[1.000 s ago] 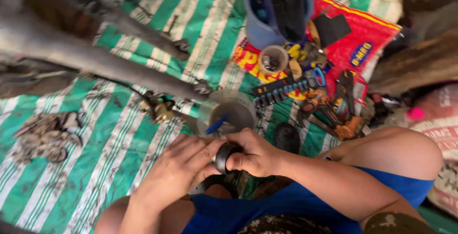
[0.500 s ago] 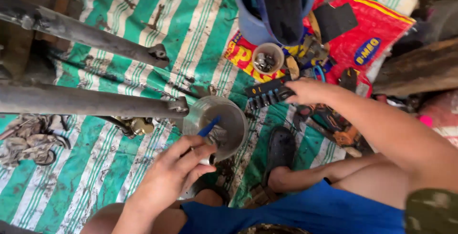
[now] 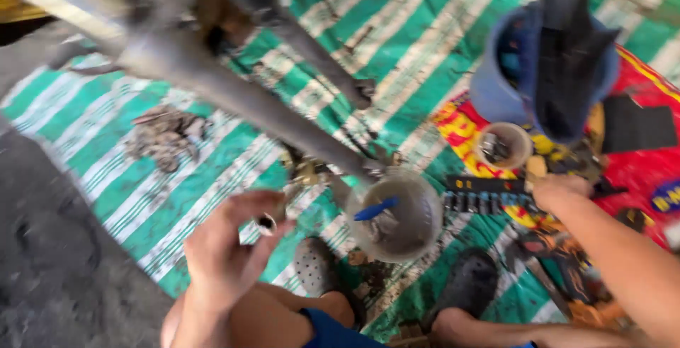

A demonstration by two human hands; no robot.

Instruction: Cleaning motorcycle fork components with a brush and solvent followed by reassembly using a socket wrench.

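Observation:
My left hand point(image 3: 227, 249) is raised over my knee and pinches a small round metal part point(image 3: 265, 224) between thumb and fingers. My right hand point(image 3: 559, 192) reaches out to the right and rests on the tools, right beside a black socket rail point(image 3: 485, 193) lying on the red and yellow sheet point(image 3: 637, 171). What its fingers hold is hidden by blur. Between the hands stands a grey metal bowl point(image 3: 418, 238) with a blue-handled tool point(image 3: 375, 208) in it.
Grey metal frame tubes point(image 3: 241, 100) cross the green and white striped mat point(image 3: 134, 178). A blue bucket point(image 3: 496, 86) with black rubber in it, a small cup point(image 3: 504, 146) of parts, loose tools at right, a pile of rusty parts point(image 3: 166, 135) at left. My black sandals point(image 3: 467, 284) sit below.
The view has swung left and blurred. My left hand lifted away from the bowl with the small part. My right hand stays stretched out at the socket rail.

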